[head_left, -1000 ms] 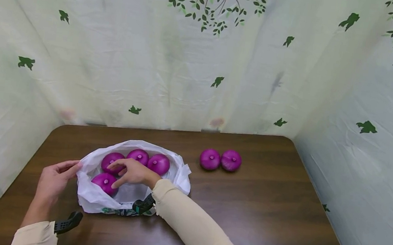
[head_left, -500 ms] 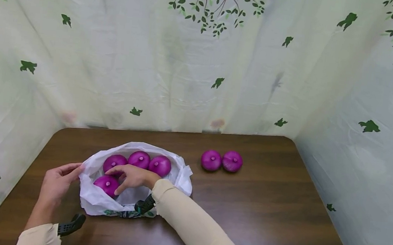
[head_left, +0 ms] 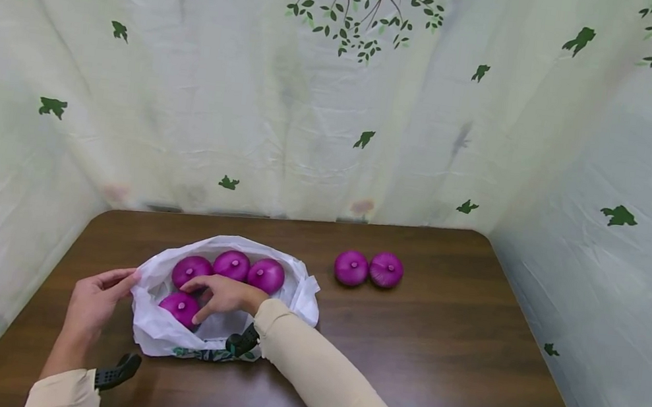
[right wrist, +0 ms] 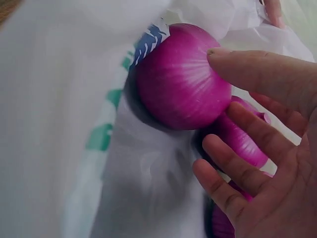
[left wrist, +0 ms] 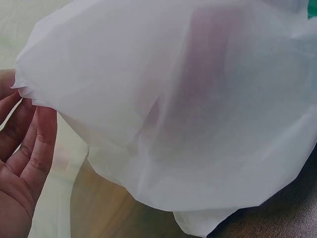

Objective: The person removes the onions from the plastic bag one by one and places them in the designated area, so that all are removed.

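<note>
A white plastic bag (head_left: 153, 338) lies spread at the left of the table with several red onions in it. My left hand (head_left: 93, 305) pinches the bag's left rim between thumb and fingers; in the left wrist view the bag wall fills most of the picture. Inside the bag, my right hand (head_left: 226, 298) holds the front-left onion (head_left: 178, 307). In the right wrist view its thumb lies on this onion's side, other fingertips are at the lower edge, and two fingers stand off it. Behind the hand sit other onions (head_left: 231, 264), one partly hidden by it.
Two more red onions (head_left: 351, 268) stand side by side on the brown table (head_left: 436, 348), to the right of the bag. A white curtain (head_left: 310, 129) with leaf prints hangs around the table's back and sides.
My right hand's fingers have lowered toward the front-left onion, which has shifted slightly right inside the bag. My left hand keeps its hold on the rim.
</note>
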A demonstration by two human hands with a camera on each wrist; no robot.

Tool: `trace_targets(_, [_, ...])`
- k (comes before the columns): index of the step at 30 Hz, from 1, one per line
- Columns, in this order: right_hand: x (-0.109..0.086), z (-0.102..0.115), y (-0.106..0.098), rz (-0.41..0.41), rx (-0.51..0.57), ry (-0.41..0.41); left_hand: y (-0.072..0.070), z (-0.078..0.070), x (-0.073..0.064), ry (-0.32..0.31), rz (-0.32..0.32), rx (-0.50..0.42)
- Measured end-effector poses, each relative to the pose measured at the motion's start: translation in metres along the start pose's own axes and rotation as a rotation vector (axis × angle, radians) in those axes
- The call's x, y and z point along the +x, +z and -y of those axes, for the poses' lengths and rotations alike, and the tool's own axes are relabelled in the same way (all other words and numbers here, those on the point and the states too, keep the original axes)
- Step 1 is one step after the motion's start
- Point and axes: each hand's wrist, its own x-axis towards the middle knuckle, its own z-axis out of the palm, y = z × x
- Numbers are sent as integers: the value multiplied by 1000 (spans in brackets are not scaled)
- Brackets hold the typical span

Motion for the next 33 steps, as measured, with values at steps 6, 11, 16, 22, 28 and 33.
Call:
trace_targets(6, [2, 0, -1, -6, -31, -31, 0, -2, 0, 6, 9, 7])
trace_targets(11, [2, 5, 1, 16, -128, -32, 0, -2, -1, -3, 13, -7])
trace_targets(16, [2, 7, 4, 37, -217, -53, 0, -2, -1, -9, 8, -20])
trace_targets(22, [-1, 3, 7, -37, -213, 25, 0, -2, -1, -8, 6, -16])
trace_targets(28, [-2, 3, 9, -41, -105, 35, -1, -2, -1, -3, -2, 9])
trace_targets(33, [-1, 3, 11, -12, -135, 52, -1, -2, -1, -6, 2, 2])
